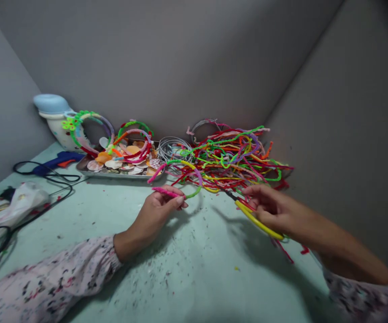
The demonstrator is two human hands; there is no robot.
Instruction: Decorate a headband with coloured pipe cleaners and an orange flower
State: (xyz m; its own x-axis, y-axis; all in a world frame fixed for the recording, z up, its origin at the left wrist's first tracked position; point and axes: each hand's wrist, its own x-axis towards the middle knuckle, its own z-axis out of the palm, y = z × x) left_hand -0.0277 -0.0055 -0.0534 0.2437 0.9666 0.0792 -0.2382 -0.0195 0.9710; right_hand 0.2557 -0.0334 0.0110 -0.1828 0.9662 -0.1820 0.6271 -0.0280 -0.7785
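My left hand (160,206) pinches a ring wrapped in coloured fuzzy stems (198,177), pink, green, yellow and purple, with a gap on its left side. One pink end lies over my fingers. My right hand (268,206) is closed round yellow-handled pliers or cutters (257,220), whose dark tip points left, toward the pile of fuzzy stems (234,157). The tool and the ring are apart. A bit of red shows by my right fingers; whether I hold it is unclear.
A metal tray (120,176) of shells stands at the back left, with wrapped rings on it. Wire coils (174,150) lie beside it. Further left are a blue glue gun (57,162), a white and blue container (61,125), a black cable (69,190) and a plastic bag (22,202).
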